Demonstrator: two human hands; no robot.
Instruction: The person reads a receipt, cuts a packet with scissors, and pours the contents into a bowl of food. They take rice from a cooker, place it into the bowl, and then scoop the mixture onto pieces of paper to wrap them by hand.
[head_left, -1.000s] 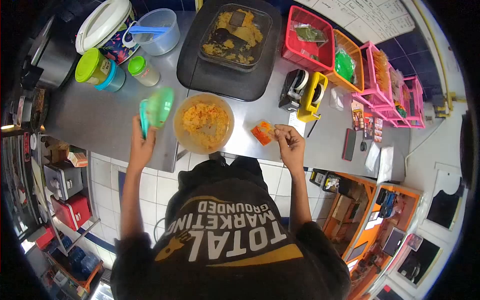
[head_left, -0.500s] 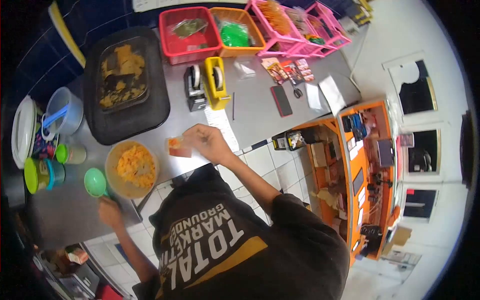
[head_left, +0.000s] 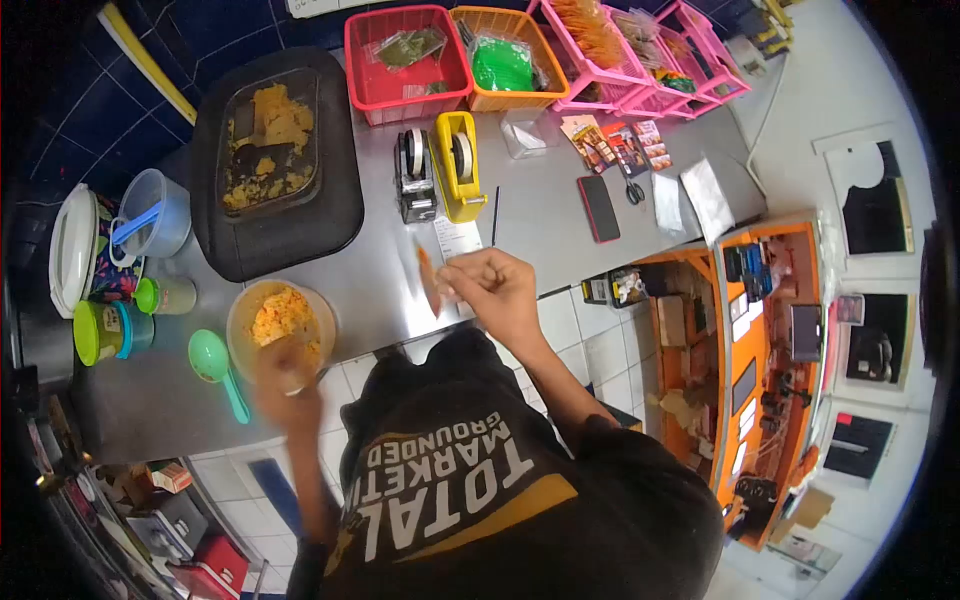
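Note:
My right hand (head_left: 497, 292) pinches a small clear packet (head_left: 429, 284) with something orange in it, held near the front edge of the steel counter. Over the front of a round bowl (head_left: 237, 335) is my left hand (head_left: 290, 385), its fingers smeared by motion. Orange-yellow crumbly food (head_left: 280, 315) fills part of that bowl. Left of it, a green ladle-like spoon (head_left: 209, 357) lies on the counter, its handle pointing toward me and touched by neither hand.
Behind the bowl, a black tray (head_left: 340, 215) bears a clear container (head_left: 318, 170) of brownish food. Two tape dispensers (head_left: 460, 175), a phone (head_left: 599, 209) and scissors (head_left: 634, 190) lie to the right. Baskets (head_left: 408, 100) line the back; lidded tubs (head_left: 98, 333) stand left.
My left hand has let go of the green spoon, which now lies on the counter, and moved right to the bowl. The packet in my right hand has turned nearly edge-on.

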